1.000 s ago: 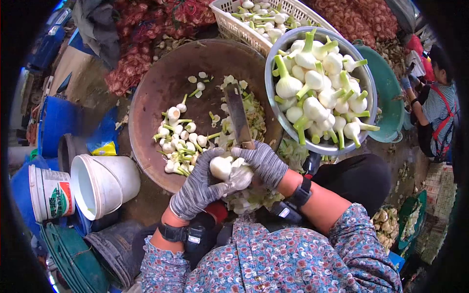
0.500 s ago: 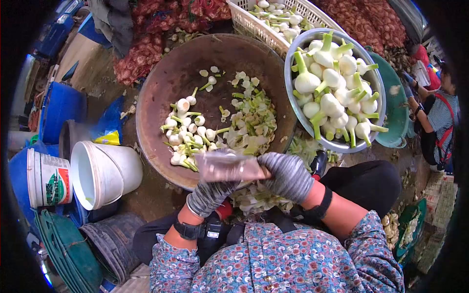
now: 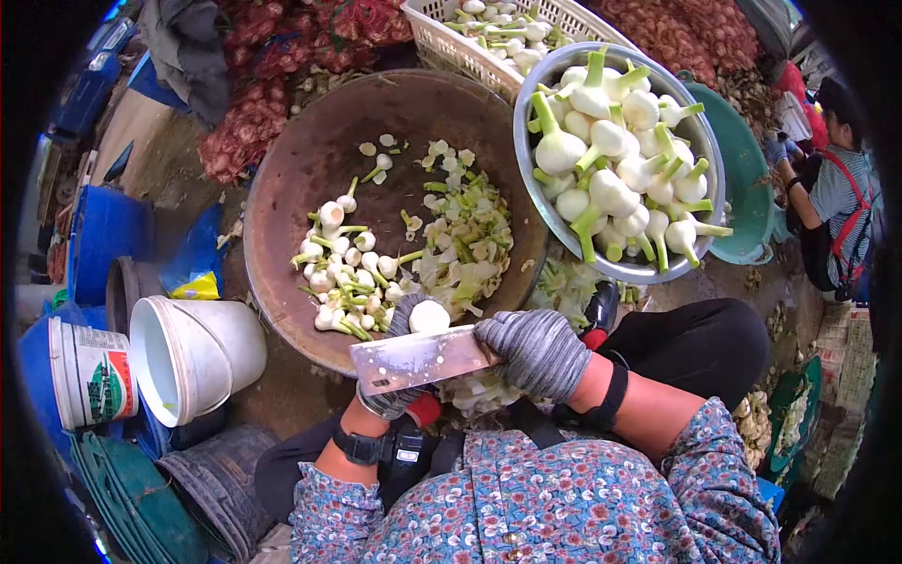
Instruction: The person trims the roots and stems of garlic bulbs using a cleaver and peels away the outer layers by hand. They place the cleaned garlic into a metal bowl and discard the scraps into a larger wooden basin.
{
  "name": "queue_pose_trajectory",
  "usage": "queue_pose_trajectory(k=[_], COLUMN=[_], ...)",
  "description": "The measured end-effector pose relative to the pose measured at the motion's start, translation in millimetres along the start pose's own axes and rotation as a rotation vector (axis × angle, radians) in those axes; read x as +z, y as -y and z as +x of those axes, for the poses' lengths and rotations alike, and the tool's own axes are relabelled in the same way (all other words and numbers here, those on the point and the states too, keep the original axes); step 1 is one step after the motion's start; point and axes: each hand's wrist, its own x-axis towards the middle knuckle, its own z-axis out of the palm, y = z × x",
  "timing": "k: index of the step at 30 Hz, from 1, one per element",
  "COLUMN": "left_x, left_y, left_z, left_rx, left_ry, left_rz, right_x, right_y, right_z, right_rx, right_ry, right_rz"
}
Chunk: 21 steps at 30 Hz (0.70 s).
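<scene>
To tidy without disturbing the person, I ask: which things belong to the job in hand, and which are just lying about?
Likely in the job:
left hand, holding white bulb
right hand, holding cleaver
brown basin, with loose bulbs and scraps
metal bowl

Apparently lying about:
white bucket
printed bucket
blue bucket

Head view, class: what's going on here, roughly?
The left hand, gloved and partly hidden by the blade, holds a white bulb. The gloved right hand holds a cleaver crosswise close to it; whether they touch is unclear. Small bulbs and peelings lie in the brown basin. Larger bulbs fill the metal bowl beside it.
</scene>
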Motion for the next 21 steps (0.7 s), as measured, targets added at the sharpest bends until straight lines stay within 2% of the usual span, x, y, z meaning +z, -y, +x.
queue_pose_trajectory(k=[5,7,8,9,10,12,13,15,18,21], left_x=[-12.8,-11.6,-9.1,-6.6,-9.4,-8.8,-10.0,-13.8,-15.5,-14.9], left_y=[-77.0,-47.9,-71.0,-94.1,-101.7,-97.0,-93.8,-90.2,-93.3,-89.6], left_z=[36.8,35.7,39.8,44.0,45.4,41.7,43.8,46.1,53.5,57.8], left_rx=[0.080,0.379,0.173,-0.029,-0.080,-0.130,-0.169,-0.263,-0.171,0.043], left_ry=[-0.148,-0.073,-0.097,-0.138,-0.035,0.010,0.002,-0.042,-0.133,-0.188], left_rz=[-0.066,0.162,0.065,-0.041,-0.155,-0.402,-0.430,-0.485,-0.310,-0.006], right_x=[18.1,30.0,39.3,53.5,42.2,36.1,35.8,16.1,15.9,14.5], right_y=[-15.8,-33.1,-45.4,-63.4,-78.0,-88.0,-86.1,-48.3,-32.9,-22.8], right_z=[1.3,1.2,0.5,0.1,6.2,9.6,8.2,13.4,8.7,12.3], right_rx=[0.032,0.019,0.013,0.213,0.396,0.509,0.547,0.593,0.314,0.323], right_ry=[0.010,-0.048,-0.076,-0.042,0.153,0.130,0.068,-0.035,-0.263,-0.247], right_rz=[-0.003,0.052,0.080,0.103,-0.064,-0.049,0.022,0.168,0.367,0.546])
